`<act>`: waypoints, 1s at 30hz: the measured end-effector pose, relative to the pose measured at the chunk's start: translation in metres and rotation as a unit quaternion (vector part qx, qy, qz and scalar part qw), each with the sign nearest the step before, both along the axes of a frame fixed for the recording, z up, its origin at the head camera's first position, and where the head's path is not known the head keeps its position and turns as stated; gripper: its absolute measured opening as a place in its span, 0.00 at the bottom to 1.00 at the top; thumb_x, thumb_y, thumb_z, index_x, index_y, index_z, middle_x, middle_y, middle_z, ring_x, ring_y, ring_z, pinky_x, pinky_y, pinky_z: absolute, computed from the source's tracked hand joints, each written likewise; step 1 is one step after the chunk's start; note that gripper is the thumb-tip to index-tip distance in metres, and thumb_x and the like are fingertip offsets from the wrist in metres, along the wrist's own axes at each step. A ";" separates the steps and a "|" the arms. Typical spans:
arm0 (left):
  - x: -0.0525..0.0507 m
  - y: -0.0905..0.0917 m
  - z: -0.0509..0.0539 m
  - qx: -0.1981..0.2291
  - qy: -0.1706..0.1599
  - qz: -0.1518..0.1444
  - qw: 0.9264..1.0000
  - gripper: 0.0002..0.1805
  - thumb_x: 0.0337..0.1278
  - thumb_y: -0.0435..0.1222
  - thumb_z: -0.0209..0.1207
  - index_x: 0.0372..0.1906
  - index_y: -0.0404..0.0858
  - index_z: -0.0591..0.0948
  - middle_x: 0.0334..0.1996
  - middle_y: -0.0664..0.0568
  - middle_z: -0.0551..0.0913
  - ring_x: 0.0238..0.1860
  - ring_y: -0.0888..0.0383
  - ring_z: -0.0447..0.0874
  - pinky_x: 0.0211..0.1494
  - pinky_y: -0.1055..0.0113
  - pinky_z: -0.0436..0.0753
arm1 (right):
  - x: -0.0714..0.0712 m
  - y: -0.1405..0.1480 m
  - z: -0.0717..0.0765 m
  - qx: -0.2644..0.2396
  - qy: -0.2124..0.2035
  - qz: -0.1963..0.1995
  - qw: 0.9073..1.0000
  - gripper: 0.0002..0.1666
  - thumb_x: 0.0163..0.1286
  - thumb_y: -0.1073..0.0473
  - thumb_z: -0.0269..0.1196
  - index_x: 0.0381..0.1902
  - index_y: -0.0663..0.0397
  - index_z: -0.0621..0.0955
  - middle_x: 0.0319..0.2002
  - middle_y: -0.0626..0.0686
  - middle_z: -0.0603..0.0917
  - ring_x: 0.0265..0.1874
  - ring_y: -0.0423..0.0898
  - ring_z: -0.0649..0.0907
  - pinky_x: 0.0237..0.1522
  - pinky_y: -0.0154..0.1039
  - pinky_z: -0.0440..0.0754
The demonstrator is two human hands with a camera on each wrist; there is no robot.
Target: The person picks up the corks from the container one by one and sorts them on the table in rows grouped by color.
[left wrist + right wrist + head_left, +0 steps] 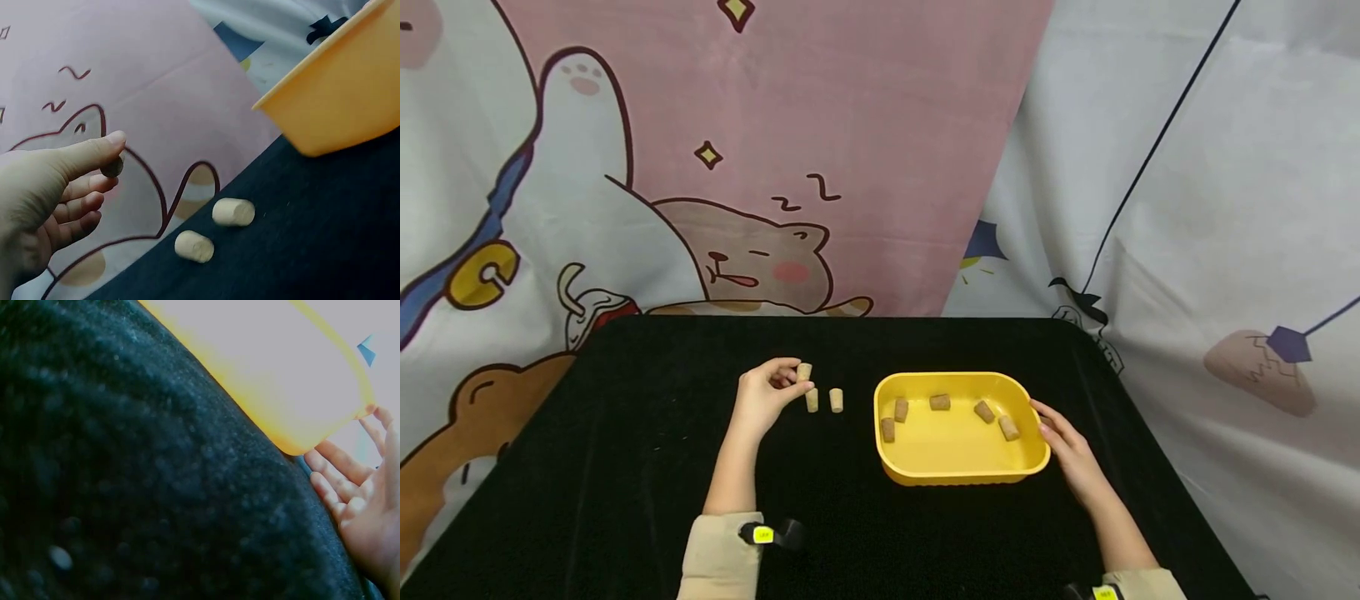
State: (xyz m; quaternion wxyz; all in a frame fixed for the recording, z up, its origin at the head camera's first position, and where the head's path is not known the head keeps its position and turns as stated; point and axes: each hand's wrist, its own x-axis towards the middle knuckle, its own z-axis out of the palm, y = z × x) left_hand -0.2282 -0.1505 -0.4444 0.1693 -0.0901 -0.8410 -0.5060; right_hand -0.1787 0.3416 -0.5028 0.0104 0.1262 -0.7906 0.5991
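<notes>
My left hand [763,400] pinches a cork [804,372] between thumb and fingers, above the black table. In the left wrist view the held cork [112,167] is mostly hidden behind the thumb. Just beneath that hand stands another cork [812,401], with a third cork [837,400] a little to its right. To the right sits a yellow plastic basin [955,477], where several darker corks [939,402] lie scattered inside. At the basin's right end my right hand [1071,454] touches the rim and outer wall with extended fingers [340,459].
A black cloth [625,467] covers the table. Behind it hangs a pink and white curtain [880,150] printed with cartoon animals. Dark wrist straps with yellow labels [763,534] sit at the beige sleeves [718,558].
</notes>
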 end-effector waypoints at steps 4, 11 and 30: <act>-0.002 -0.010 -0.010 -0.002 -0.028 0.006 1.000 0.18 0.47 0.34 0.71 0.45 0.34 0.83 0.30 0.50 0.84 0.32 0.55 0.78 0.35 0.67 0.77 | 0.000 0.001 -0.002 0.001 0.011 0.009 1.000 0.26 0.79 0.59 0.41 0.72 0.58 0.60 0.59 0.39 0.74 0.50 0.37 0.78 0.47 0.34 0.77; -0.005 -0.018 -0.029 -0.019 -0.068 0.014 0.997 0.18 0.47 0.34 0.71 0.45 0.33 0.83 0.31 0.49 0.84 0.33 0.54 0.78 0.37 0.62 0.77 | 0.000 0.000 -0.002 0.000 -0.002 -0.008 1.000 0.26 0.79 0.57 0.42 0.71 0.57 0.61 0.57 0.39 0.74 0.49 0.38 0.78 0.47 0.34 0.77; -0.009 -0.023 -0.052 -0.064 -0.116 0.054 0.990 0.19 0.45 0.37 0.72 0.43 0.32 0.82 0.31 0.48 0.83 0.34 0.52 0.79 0.38 0.58 0.80 | 0.000 0.000 0.000 -0.014 0.008 0.007 1.000 0.26 0.79 0.60 0.41 0.72 0.58 0.59 0.57 0.39 0.74 0.50 0.38 0.78 0.46 0.34 0.78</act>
